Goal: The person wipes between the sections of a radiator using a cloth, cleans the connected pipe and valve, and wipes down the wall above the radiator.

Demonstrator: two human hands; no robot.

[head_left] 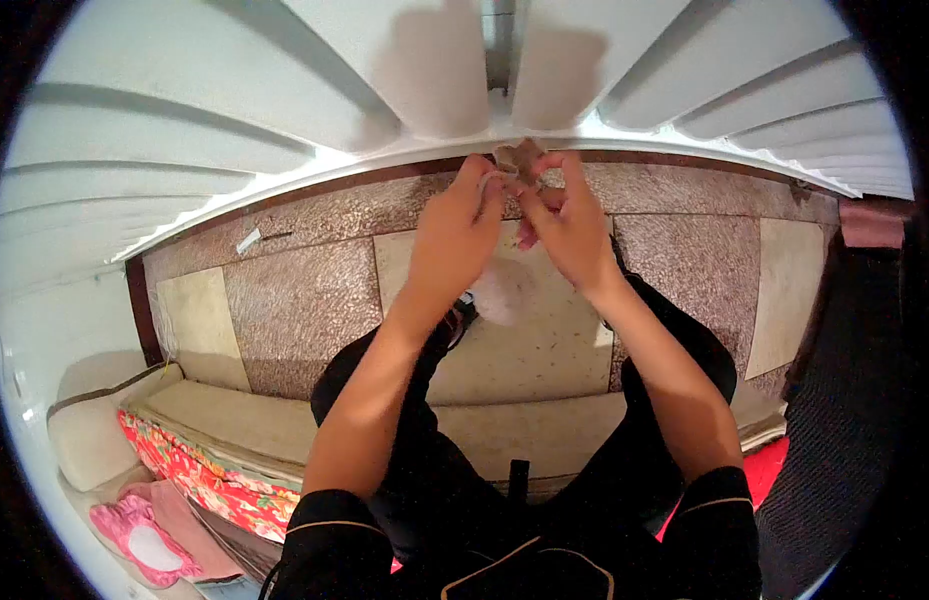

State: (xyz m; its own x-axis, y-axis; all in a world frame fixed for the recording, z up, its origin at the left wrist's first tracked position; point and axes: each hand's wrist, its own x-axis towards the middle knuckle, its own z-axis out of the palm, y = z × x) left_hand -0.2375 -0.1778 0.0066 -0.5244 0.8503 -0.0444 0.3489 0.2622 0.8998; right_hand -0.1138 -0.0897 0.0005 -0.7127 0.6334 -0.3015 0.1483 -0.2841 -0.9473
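Both my hands are raised in front of me, close together above the floor, with the fingers pinched. My left hand [458,228] grips a small, thin, whitish strip [492,178] near its fingertips. A crumpled brownish-grey piece [521,157], soft-looking like cloth or paper, sticks up between the two hands, and my right hand [576,228] pinches it. Just below the right fingers shows a small pink bit [526,236]; I cannot tell whether it belongs to the same piece. Lower, between my wrists, is a pale, blurred rounded thing [500,292] whose kind I cannot make out.
White ribbed panels [434,70] rise directly ahead. A small white item [248,241] lies on the patterned floor [304,300] to the left. Red floral fabric [209,470] and a pink-and-white cloth [149,545] are at lower left. A black mesh surface [844,420] stands at right.
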